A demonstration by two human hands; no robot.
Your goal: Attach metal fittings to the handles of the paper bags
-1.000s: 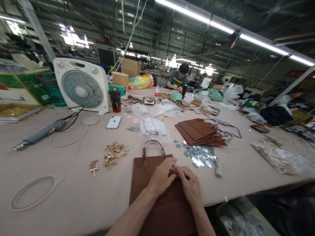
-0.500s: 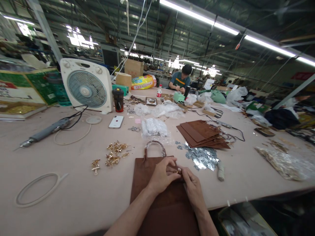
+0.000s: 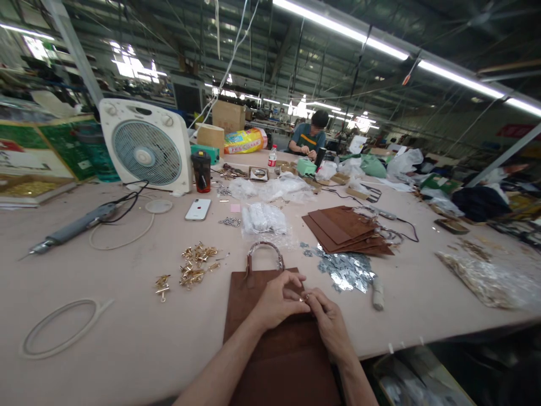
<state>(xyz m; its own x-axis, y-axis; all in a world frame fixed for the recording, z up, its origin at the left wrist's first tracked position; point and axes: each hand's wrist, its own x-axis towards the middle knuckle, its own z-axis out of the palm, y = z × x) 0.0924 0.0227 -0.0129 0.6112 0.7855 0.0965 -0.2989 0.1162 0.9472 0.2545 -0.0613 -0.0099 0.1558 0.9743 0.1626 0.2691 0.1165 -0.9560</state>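
A brown bag [image 3: 281,361] with a plastic-wrapped handle [image 3: 265,247] lies flat at the table's front edge. Over its upper right part, my left hand [image 3: 281,300] has its thumb and fingers curved round a small shiny metal piece [image 3: 302,299]. My right hand [image 3: 327,318] pinches at the same spot from the right, fingertips beside those of the left. The piece is too small to make out fully. Gold-coloured fittings [image 3: 196,264] lie in a pile left of the bag, and flat silver metal plates [image 3: 346,270] lie to its right.
Brown leather pieces [image 3: 344,228] are stacked behind the plates. A white fan [image 3: 146,146], a phone [image 3: 198,209], a grey power tool [image 3: 76,226] and a clear hose loop [image 3: 63,327] are on the left. A person [image 3: 308,138] sits across the table; plastic bags [image 3: 264,219] lie between.
My right hand has shifted slightly, its fingertips now closer to my left fingertips over the bag. The whole view has moved a little.
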